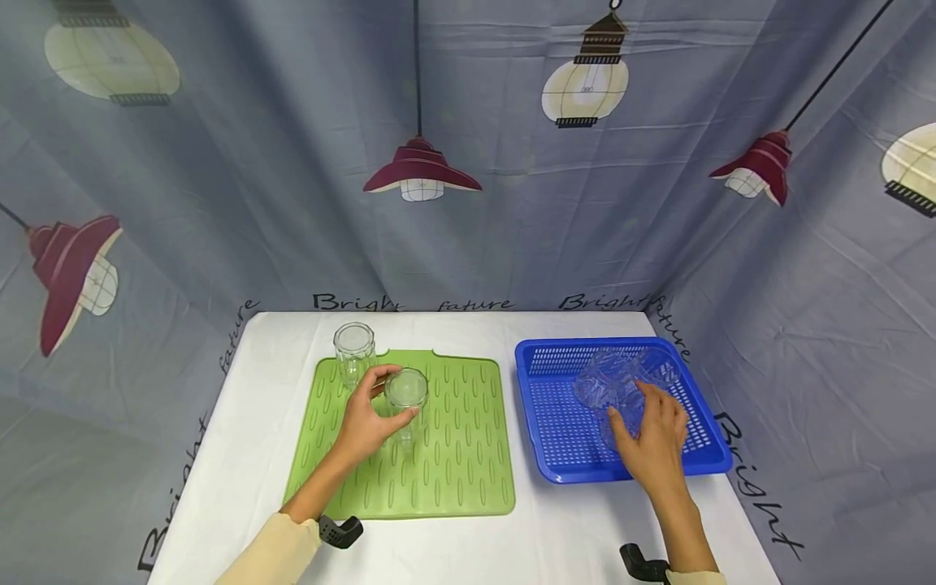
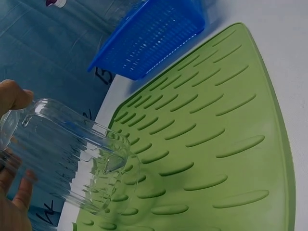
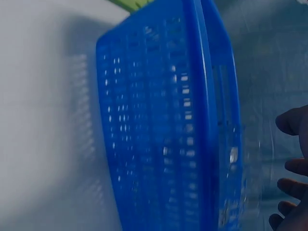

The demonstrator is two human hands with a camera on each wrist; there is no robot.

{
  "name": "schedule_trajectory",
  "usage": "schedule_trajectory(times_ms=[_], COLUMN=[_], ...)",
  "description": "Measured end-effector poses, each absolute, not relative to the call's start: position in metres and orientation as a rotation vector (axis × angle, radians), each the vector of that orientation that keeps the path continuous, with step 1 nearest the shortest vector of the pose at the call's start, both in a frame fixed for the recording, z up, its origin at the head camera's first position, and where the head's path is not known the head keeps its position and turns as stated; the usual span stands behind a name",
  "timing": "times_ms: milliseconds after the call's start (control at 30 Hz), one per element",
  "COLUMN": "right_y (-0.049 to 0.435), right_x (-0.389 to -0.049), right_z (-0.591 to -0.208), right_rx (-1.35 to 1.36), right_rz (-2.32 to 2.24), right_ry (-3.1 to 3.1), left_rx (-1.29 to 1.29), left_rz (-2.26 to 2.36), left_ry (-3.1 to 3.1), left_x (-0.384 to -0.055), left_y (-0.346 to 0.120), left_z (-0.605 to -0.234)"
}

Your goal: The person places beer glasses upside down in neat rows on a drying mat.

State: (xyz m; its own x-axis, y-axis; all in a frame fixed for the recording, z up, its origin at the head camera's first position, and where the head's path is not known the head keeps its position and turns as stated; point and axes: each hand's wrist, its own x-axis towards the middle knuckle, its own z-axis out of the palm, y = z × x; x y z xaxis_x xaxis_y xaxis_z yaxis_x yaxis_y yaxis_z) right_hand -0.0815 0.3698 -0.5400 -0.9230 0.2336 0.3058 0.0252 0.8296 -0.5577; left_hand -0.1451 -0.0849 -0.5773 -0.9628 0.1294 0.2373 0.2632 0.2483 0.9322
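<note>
My left hand (image 1: 371, 421) grips a clear glass mug (image 1: 406, 390) near its upturned base, with thumb and fingers on either side. In the left wrist view that mug (image 2: 79, 149) has its mouth toward the green ridged mat (image 2: 202, 144); whether it touches cannot be told. A second glass mug (image 1: 354, 348) stands at the mat's far left corner. Over the blue basket (image 1: 544, 406), my right hand (image 1: 656, 439) reaches with fingers apart toward several clear glasses (image 1: 605, 378) lying inside. The right wrist view shows that hand (image 3: 296, 175) holding nothing.
A white cloth covers the table (image 1: 537, 520) beneath mat and basket. Grey curtain (image 1: 468, 252) printed with lamps hangs behind and at both sides. The perforated basket wall (image 3: 149, 125) rises between the right wrist camera and the glasses.
</note>
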Motion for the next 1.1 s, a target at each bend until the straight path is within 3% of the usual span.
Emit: schedule_trajectory(times_ms=[733, 1100], right_y=[0.393, 0.39], right_x=[-0.077, -0.079], right_z=[-0.57, -0.572], right_rx=[-0.476, -0.491], right_rz=[0.772, 0.704], right_ry=[-2.661, -2.666], left_rx=[-0.406, -0.372], left_rz=[-1.873, -1.933], left_ry=[-2.366, -2.362], left_x=[-0.166, -0.181], left_y=[-0.075, -0.07], left_z=[-0.579, -0.575])
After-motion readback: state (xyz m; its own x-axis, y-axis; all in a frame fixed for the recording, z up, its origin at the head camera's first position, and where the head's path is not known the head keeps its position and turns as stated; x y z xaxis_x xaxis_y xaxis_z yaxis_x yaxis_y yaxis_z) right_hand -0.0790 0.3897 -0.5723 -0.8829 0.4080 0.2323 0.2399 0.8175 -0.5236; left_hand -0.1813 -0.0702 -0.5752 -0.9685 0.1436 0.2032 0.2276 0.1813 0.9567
